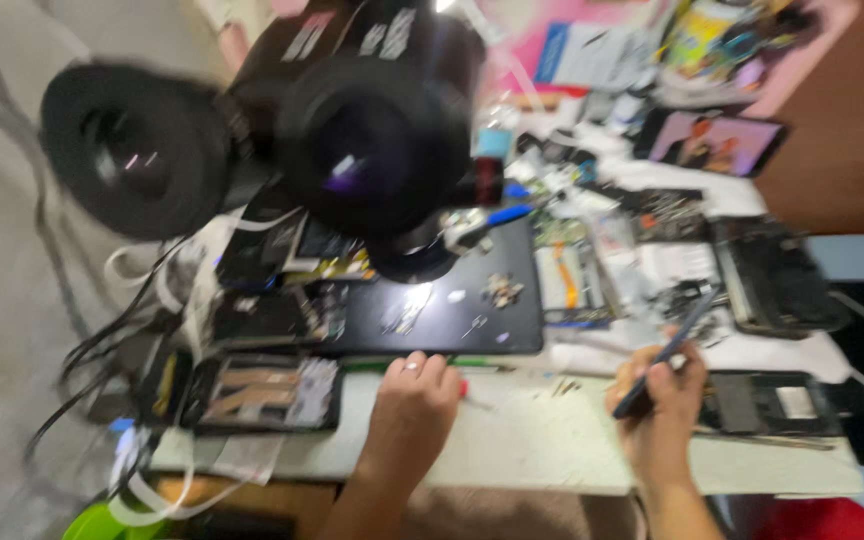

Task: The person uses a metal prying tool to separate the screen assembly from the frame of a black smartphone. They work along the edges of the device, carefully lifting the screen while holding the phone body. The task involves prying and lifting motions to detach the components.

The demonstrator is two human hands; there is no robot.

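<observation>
The right hand point(660, 395) stood knuckles-up at the bench's point(532, 440) near edge, its fingers wrapped around a slim dark tool point(674, 345) that slanted up and away from the fist toward the cluttered parts beyond. The left hand point(414, 400) lay palm-down well to the side of it, fingers curled loosely with nothing clearly held, fingertips just short of the black work mat point(432, 300). A big twin-eyepiece microscope point(352, 130) loomed over the mat, blurred.

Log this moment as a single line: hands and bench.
left hand: fist on white mat, by black work plate | right hand: gripping dark slim tool | microscope eyepieces above | frame blurred
</observation>
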